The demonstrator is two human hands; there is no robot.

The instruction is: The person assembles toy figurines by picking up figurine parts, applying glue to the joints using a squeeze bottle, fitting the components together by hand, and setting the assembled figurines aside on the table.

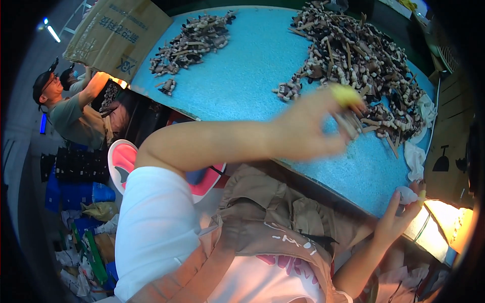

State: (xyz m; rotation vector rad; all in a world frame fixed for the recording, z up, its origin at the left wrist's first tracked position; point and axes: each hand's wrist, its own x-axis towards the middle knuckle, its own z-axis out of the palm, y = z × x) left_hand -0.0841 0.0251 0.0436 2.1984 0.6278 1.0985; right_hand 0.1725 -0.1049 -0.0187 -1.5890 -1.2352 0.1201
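Note:
A large heap of small brown, black and cream figure-like pieces (348, 55) lies on the blue tabletop (252, 65). My left hand (323, 121) reaches across over the near edge of this heap, smeared by motion. Yellow wrapping (346, 95) covers one fingertip. Greyish shapes show at its fingers, too blurred to tell whether it holds a piece. Low at the table's right corner, my right hand (396, 214) is closed with a small whitish, translucent thing (405, 195) between thumb and fingers. It too has yellow on a fingertip.
A smaller heap of like pieces (194, 43) lies at the far left, beside a cardboard box (118, 35). Crumpled white plastic (415, 159) lines the right edge, near another carton (452, 131) and a bright lamp (447, 222). A pink-and-white stool (123, 156) and co-workers (76, 111) are at left.

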